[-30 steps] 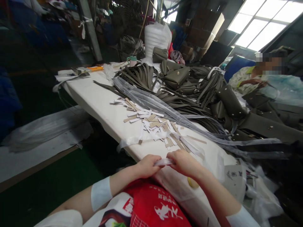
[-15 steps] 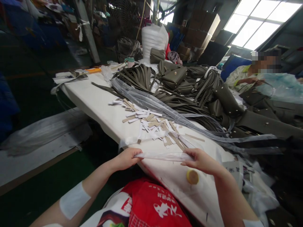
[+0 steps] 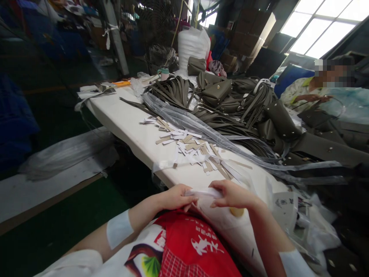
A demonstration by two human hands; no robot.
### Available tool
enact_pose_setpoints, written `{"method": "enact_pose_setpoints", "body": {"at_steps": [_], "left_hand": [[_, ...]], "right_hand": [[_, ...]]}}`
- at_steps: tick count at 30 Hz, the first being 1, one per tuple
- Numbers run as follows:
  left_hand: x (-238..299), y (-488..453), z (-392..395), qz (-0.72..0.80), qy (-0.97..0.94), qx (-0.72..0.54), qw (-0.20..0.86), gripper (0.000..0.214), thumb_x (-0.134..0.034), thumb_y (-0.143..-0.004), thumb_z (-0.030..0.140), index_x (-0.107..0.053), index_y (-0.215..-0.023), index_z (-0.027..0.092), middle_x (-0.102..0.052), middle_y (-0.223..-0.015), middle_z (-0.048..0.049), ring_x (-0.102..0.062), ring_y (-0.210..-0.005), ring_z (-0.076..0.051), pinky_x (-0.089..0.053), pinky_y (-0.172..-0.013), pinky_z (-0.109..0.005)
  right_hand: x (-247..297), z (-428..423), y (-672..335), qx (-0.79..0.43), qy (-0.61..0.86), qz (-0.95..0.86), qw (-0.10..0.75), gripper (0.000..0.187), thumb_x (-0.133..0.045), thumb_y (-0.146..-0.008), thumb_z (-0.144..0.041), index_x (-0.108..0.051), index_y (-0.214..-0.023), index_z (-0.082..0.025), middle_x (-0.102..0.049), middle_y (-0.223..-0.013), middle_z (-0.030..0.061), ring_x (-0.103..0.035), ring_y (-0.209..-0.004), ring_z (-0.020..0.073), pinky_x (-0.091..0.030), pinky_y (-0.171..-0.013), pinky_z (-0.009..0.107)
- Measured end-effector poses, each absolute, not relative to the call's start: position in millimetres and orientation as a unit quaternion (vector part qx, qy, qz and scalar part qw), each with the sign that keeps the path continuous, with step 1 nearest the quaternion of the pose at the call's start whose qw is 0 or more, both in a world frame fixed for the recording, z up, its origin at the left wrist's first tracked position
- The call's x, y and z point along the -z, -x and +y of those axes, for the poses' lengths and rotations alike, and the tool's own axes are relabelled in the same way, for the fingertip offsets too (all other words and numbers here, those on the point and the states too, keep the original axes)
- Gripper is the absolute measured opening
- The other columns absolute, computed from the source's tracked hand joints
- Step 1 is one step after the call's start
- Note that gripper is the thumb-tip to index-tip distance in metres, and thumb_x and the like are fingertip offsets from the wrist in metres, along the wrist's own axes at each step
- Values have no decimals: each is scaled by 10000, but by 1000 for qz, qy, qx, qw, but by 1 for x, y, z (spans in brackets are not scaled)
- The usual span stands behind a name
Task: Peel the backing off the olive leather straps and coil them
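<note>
A whitish, translucent plastic strip spans the short gap between my hands, above the table's near edge. My left hand pinches one end, its fingers closed. My right hand is closed on the other end, thumb below and fingers on top. Whether anything lies inside the strip I cannot tell. Just beyond my hands, a loose heap of white and tan card strips is spread on the white table. A yellow-rimmed tape roll sits partly hidden behind my right wrist.
Long clear plastic sleeves lie across the table. Behind them are dark olive straps and bags. Across at the right, another person handles a strap. A cup stands at the back.
My hands have come closer together, my left hand moving right and my right hand slightly left. The strip that was stretched between them now shows a shorter span. The view has shifted slightly.
</note>
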State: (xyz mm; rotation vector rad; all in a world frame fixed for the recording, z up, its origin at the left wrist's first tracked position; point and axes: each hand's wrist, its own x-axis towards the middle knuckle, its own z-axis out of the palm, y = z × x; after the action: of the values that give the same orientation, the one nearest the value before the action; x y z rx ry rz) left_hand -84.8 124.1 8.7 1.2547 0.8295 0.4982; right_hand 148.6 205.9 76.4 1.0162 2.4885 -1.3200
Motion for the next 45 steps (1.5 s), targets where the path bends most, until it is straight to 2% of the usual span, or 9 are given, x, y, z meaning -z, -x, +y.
{"method": "enact_pose_setpoints", "body": {"at_steps": [3,8,15,24,31,35,39,42,45], "left_hand": [[-6,96,124,397,-557,-265,680,485,-532,-866,598,-584,-679,153,-556,-494,37,-459,-478,-78,-379,-548,-189],[2,104,122,421,-561,-270,660,474,-531,-875,574,-563,-649,159,-582,-516,27,-478,-485,-80,-387,-549,-184],[10,114,118,433,-575,-248,648,443,-534,-885,549,-637,-745,141,-597,-540,10,-507,-509,-93,-394,-553,-186],[9,124,114,423,-553,-248,674,456,-556,-866,573,-677,-834,135,-595,-529,2,-506,-500,-97,-403,-548,-195],[0,129,113,399,-532,-258,701,416,-584,-866,532,-675,-852,126,-590,-518,12,-459,-458,-76,-371,-503,-181],[-3,134,113,403,-538,-269,689,395,-601,-863,512,-669,-841,123,-593,-532,10,-481,-476,-79,-379,-523,-183],[-8,140,112,424,-560,-274,656,388,-600,-862,501,-632,-751,131,-606,-557,-1,-500,-510,-89,-394,-543,-191],[-12,145,113,447,-571,-272,632,336,-608,-857,462,-615,-750,143,-619,-576,1,-527,-543,-102,-407,-559,-193],[-12,150,113,469,-577,-261,615,266,-634,-830,409,-625,-800,145,-634,-607,4,-567,-578,-117,-424,-577,-199]], "right_hand": [[-72,212,-171,537,-325,777,35,494,-775,-693,-436,-616,-1082,-175,-611,-852,-6,-526,-732,145,-381,-629,231],[-62,212,-185,605,-359,710,-35,476,-710,-755,-525,-598,-1042,-162,-554,-765,-19,-473,-653,123,-342,-572,229],[-63,211,-189,569,-373,732,7,309,-738,-743,-412,-648,-908,-167,-587,-754,-18,-472,-645,113,-351,-586,223],[-57,210,-191,621,-387,680,50,361,-705,-756,-512,-606,-778,-166,-505,-608,-54,-377,-518,80,-271,-483,211],[-42,192,-179,773,-330,536,-74,311,-786,-671,-395,-611,-724,-144,-654,-1110,68,-590,-872,154,-436,-721,231],[-29,174,-174,851,-324,409,-50,397,-779,-623,-409,-677,-897,-140,-715,-822,56,-646,-694,167,-454,-596,228],[-32,163,-167,879,-284,382,-29,467,-787,-615,-413,-667,-960,-122,-729,-861,107,-698,-755,226,-504,-628,263],[-34,161,-163,881,-270,389,-16,476,-800,-628,-403,-666,-982,-113,-711,-931,108,-677,-653,168,-503,-578,239],[-33,163,-164,849,-313,423,-50,398,-816,-648,-388,-657,-886,-112,-687,-760,52,-602,-537,98,-448,-504,188]]}}
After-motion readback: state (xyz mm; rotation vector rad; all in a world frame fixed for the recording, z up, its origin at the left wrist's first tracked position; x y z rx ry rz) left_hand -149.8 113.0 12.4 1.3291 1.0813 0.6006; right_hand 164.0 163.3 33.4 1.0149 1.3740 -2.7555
